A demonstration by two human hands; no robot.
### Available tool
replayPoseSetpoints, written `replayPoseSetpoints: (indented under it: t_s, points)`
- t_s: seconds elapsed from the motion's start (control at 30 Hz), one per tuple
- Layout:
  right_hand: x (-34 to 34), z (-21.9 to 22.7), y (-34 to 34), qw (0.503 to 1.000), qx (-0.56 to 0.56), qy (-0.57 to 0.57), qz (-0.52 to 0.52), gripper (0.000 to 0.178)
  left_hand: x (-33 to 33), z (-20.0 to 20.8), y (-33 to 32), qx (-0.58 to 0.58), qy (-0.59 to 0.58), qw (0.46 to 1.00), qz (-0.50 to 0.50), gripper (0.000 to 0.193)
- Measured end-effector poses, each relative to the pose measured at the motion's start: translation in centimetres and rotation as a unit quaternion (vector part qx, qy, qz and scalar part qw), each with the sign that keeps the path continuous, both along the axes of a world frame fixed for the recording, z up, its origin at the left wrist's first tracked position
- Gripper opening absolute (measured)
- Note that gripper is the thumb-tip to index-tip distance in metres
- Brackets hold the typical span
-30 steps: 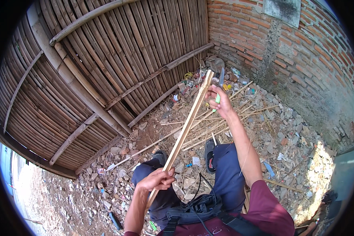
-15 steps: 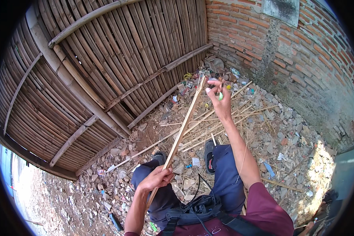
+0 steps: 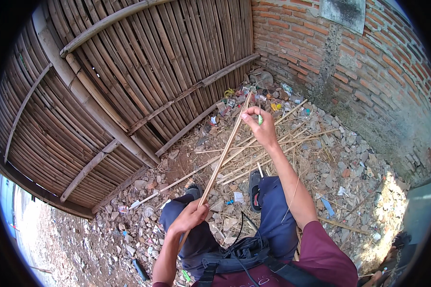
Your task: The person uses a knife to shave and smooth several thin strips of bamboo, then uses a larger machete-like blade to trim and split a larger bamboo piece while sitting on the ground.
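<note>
A long, narrow bamboo strip (image 3: 223, 155) is held out in front of the body, over the ground between the person and the far corner. Its long axis is set lengthwise away from the body and slanted a little to the right, so that the far end is pointed toward the corner where the slatted bamboo wall (image 3: 177, 62) is met by the brick wall (image 3: 359, 71). The near end is passed under the left hand (image 3: 191, 216) and carried down beside the left knee, where its tip is hidden. The strip is gripped by the left hand, with the fingers closed around it just above the knee. In the right hand (image 3: 263, 125) a knife (image 3: 260, 119) with a green handle is clasped; its blade is blurred, and its direction cannot be told with certainty. The thumb and forefinger of that hand are brought to the strip near its far end; whether it is pinched there cannot be told. Beyond the feet, a pale loose strip (image 3: 177, 182) is laid slantwise across the rubble (image 3: 105, 239), crossed by other thin strips to the right.
</note>
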State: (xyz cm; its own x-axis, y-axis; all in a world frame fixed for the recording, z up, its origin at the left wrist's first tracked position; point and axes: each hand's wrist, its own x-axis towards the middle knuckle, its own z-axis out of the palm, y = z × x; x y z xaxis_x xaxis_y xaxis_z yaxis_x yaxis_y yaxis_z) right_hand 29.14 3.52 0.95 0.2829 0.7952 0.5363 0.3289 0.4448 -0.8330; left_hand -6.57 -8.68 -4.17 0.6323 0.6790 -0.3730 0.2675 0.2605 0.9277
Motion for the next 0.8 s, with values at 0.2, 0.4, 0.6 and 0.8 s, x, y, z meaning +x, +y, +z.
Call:
replayPoseSetpoints:
  t_s: [0.2,0.4,0.6,0.8]
  points:
    - [-0.6,1.0,-0.4,1.0,0.0,-0.008,0.009,0.016,-1.0,0.5,0.7,0.051,0.016,0.999,-0.007,0.026]
    - [0.2,1.2,0.0,0.997,0.067,-0.003,0.048,0.017,-1.5,0.9,0.8,0.08,0.018,0.996,-0.025,0.025]
    - [2.4,1.6,-0.6,0.961,-0.04,0.22,0.165,0.017,-1.9,2.4,-0.2,0.016,0.027,0.999,-0.013,0.023]
    - [5.4,1.6,-0.4,0.832,0.067,0.48,0.269,0.019,-3.7,1.5,-0.3,0.078,0.008,0.997,-0.019,0.021]
